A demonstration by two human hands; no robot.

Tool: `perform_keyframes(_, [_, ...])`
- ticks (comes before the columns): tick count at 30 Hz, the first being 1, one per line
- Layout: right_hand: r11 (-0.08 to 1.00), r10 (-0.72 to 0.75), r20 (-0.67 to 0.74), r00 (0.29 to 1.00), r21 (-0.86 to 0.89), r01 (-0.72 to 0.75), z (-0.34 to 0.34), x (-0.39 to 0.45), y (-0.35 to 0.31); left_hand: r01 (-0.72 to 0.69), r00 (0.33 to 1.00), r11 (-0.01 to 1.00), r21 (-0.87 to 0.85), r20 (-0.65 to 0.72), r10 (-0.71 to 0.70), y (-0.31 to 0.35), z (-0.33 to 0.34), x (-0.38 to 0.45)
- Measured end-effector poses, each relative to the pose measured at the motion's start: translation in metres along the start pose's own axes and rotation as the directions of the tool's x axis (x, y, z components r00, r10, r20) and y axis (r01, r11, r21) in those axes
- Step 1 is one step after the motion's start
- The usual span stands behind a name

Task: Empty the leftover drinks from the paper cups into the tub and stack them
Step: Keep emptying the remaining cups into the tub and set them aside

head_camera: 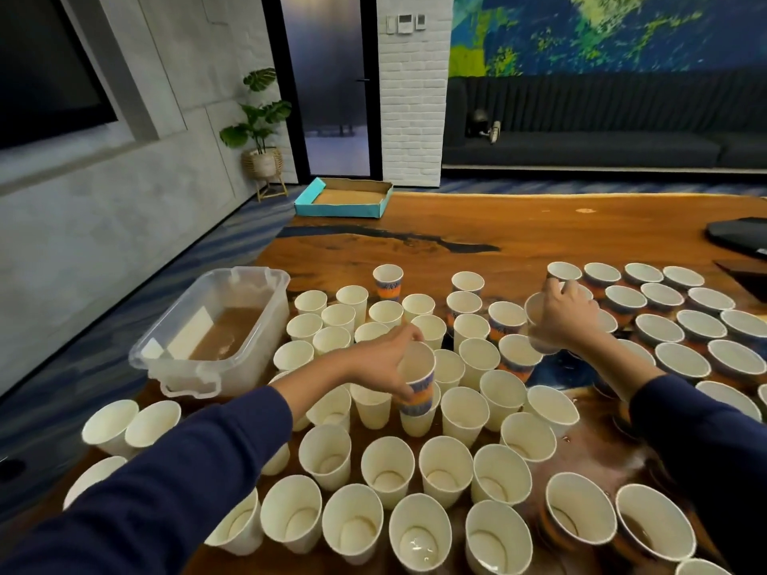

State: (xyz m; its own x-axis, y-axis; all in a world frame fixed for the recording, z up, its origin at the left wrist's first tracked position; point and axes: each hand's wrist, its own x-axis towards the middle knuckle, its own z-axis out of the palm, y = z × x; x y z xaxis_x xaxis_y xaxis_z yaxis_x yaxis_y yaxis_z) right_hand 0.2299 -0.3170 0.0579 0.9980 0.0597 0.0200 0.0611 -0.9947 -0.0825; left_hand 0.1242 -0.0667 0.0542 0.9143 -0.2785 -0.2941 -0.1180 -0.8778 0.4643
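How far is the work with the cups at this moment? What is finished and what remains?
Done: the tub already holds brown liquid, and many cups at the centre stand nested in tall stacks. In hand: the left hand holds a patterned cup over a stack; the right hand grips another cup. Left: single cups on the right, some with drink, like the near one.

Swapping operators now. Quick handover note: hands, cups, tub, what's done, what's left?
Left hand grips a patterned paper cup by the rim, seating it on a cup stack mid-table.
Right hand holds another cup, tilted, above the far-right cups.
Tub sits at the table's left edge and holds brown liquid.
Done: some drinks are poured out; tall cup stacks fill the left and middle.
Left: the low cups on the right; near cup shows brown liquid. The contents of the others are unclear.
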Motion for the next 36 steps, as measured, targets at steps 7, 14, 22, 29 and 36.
perform_keyframes(7, [0.996, 0.082, 0.083, 0.993, -0.047, -0.078, 0.009, -0.006, 0.055, -0.103, 0.992, 0.994, -0.045, -0.074, 0.099, 0.059, 0.003, 0.045])
perform_keyframes(14, [0.996, 0.059, 0.202, 0.978, -0.078, -0.044, 0.029, 0.000, 0.090, -0.298, 0.954, 0.954, 0.016, -0.038, 0.298, 0.125, 0.042, 0.085])
perform_keyframes(22, [0.997, -0.021, 0.321, 0.947, -0.069, 0.045, 0.050, -0.003, 0.104, -0.439, 0.898, 0.889, 0.131, 0.054, 0.436, 0.165, 0.095, 0.109])
perform_keyframes(29, [0.994, 0.014, 0.348, 0.938, -0.105, 0.024, 0.069, -0.002, 0.115, -0.424, 0.906, 0.891, 0.163, 0.074, 0.418, 0.152, 0.127, 0.118])
perform_keyframes(36, [0.993, 0.049, 0.362, 0.931, -0.119, -0.006, 0.065, 0.010, 0.115, -0.451, 0.892, 0.844, 0.292, 0.175, 0.416, 0.140, 0.147, 0.121])
